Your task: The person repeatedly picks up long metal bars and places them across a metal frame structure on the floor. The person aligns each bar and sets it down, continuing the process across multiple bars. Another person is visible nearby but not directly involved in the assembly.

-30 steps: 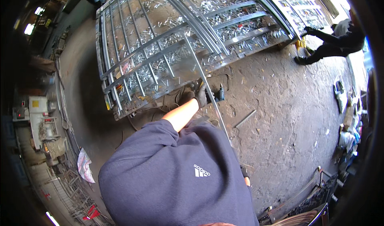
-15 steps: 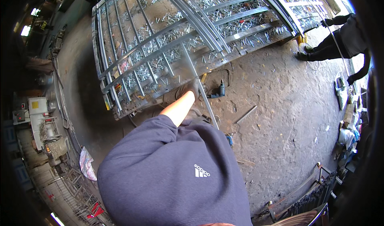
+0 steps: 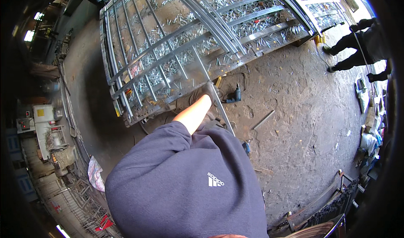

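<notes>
Now that our right hand has left view, grip unknown, only our left hand, seemingly closed round the metal bar, visibly steadies it.
Bar: slanting eleven to five o'clock, overlapping the counter.

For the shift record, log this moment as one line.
left hand: holding bar | right hand: not in view | drill: on floor | co-worker: holding rod

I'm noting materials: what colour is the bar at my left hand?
The bar at your left hand is silvery grey, best seen in the head view.
</notes>
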